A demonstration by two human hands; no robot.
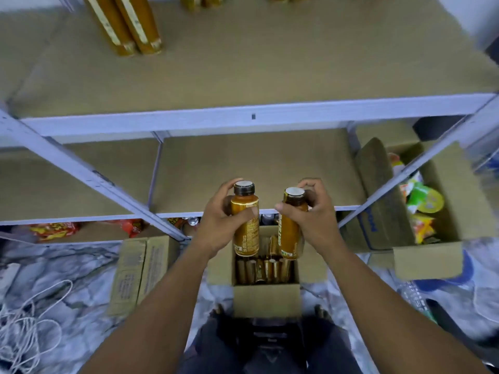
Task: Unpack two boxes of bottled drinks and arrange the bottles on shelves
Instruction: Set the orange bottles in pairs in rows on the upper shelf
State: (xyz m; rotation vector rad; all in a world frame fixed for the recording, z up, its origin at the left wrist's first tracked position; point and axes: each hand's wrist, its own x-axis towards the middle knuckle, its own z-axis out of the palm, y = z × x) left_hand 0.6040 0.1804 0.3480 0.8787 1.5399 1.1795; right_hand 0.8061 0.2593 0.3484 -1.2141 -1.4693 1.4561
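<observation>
Dark trousers [264,346] fill the bottom edge. Just beyond them an open brown cardboard box [267,298] stands on the floor, with more packed amber bottles [266,268] upright inside.

Both bare forearms reach forward over the box. The left hand [224,214] grips an amber drink bottle with a black cap and gold label [245,220] high on its body, thumb across the label and fingers curled behind. The right hand [310,211] wraps a second amber bottle [291,233] near the shoulder in the same way.

The two bottles are close but apart and slightly tilted, held in front of the bare tan middle shelf board [256,171]. Similar shelved bottles [127,25] stand on the upper shelf board [270,71].

Being full, each bottle probably feels weighty and rigid, and the glossy label may be slick. I cannot tell whether they are glass or plastic. A grip round the body just below the shoulder looks the safest hold.
</observation>
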